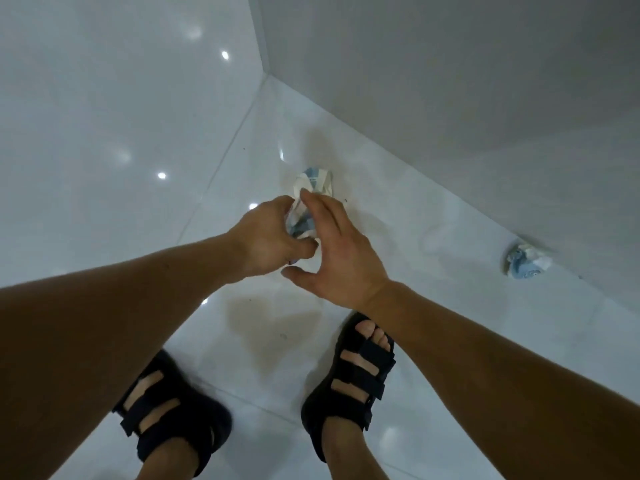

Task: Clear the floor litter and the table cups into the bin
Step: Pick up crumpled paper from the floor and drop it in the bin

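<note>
Crumpled paper: white-blue, between both hands.
Left hand: fingers curled round its lower end.
Right hand: fingers straight, forefinger against it.
Second wad: on floor, by wall, well apart.

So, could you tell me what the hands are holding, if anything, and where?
The left hand grips a crumpled white-and-blue paper wad round its near end; the right hand holds nothing.

Arms extended, left hand seemingly holds crumpled paper in its grip, right hand splayed.
</note>
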Tool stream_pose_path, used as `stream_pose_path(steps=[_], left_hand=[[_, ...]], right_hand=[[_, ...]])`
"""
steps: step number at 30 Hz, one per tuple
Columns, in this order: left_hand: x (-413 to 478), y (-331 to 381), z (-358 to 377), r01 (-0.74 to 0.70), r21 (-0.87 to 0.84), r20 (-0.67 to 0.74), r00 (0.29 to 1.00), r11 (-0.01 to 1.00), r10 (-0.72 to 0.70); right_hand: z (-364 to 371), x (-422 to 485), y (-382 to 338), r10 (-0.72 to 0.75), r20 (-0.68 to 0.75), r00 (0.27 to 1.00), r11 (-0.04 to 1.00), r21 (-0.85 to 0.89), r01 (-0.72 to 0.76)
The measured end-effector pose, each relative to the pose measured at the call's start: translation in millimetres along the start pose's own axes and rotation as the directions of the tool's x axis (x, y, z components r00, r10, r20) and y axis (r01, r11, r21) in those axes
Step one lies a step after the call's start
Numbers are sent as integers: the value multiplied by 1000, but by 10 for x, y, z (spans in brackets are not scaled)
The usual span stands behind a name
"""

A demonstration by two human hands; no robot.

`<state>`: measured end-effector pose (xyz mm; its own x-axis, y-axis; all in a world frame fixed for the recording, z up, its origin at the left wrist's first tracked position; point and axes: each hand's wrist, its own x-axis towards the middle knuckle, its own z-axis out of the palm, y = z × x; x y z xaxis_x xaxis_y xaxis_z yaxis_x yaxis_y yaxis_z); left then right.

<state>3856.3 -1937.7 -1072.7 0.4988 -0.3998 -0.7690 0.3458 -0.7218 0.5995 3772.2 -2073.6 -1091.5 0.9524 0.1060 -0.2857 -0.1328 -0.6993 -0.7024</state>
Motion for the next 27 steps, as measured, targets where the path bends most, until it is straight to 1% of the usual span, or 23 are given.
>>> stream_pose_path(steps=[2, 3, 4, 6, 8, 10, 12, 14, 16, 18, 23, 25, 27], left_hand=[[-24, -100, -131, 25, 45, -91, 996, 999, -21], [-28, -178, -205, 47, 77, -132, 991, 996, -37], [-21, -281, -287, 73, 114, -166, 985, 991, -53], [-3, -507, -438, 127, 181, -210, 974, 975, -88], [20, -724, -554, 161, 203, -249, 962, 966, -108], [32, -907, -625, 172, 191, -278, 954, 967, -114], [15, -1031, -661, 165, 164, -295, 949, 973, -111], [-28, -1101, -697, 149, 154, -293, 951, 977, -99], [-102, -1089, -763, 126, 148, -277, 957, 981, -81], [-222, -976, -885, 107, 124, -277, 958, 987, -69], [-839, -380, -1521, 43, 112, -339, 941, 993, -2], [-1203, -100, -1920, 28, 113, -394, 919, 993, 19], [-1708, 175, -2372, 22, 102, -474, 880, 995, 29]], right_hand=[[-8, 127, 46, 8, 88, 996, 999, -41, -5], [-24, 218, 114, 16, 115, 993, 994, -110, -3], [-40, 332, 194, 38, 119, 992, 979, -205, -13], [-49, 591, 332, 110, 76, 991, 923, -379, -73], [17, 828, 420, 149, 71, 986, 875, -473, -98], [155, 968, 474, 184, 108, 977, 848, -519, -102], [301, 984, 489, 215, 123, 969, 852, -508, -125], [423, 913, 441, 241, 112, 964, 872, -460, -164], [476, 824, 294, 261, 112, 959, 891, -410, -195], [437, 774, 40, 239, 127, 963, 910, -376, -177], [-75, 845, -973, 116, 189, 975, 940, -338, -47], [-380, 984, -1537, 79, 171, 982, 939, -343, -16], [-714, 1123, -2251, 13, 142, 990, 941, -335, 36]])
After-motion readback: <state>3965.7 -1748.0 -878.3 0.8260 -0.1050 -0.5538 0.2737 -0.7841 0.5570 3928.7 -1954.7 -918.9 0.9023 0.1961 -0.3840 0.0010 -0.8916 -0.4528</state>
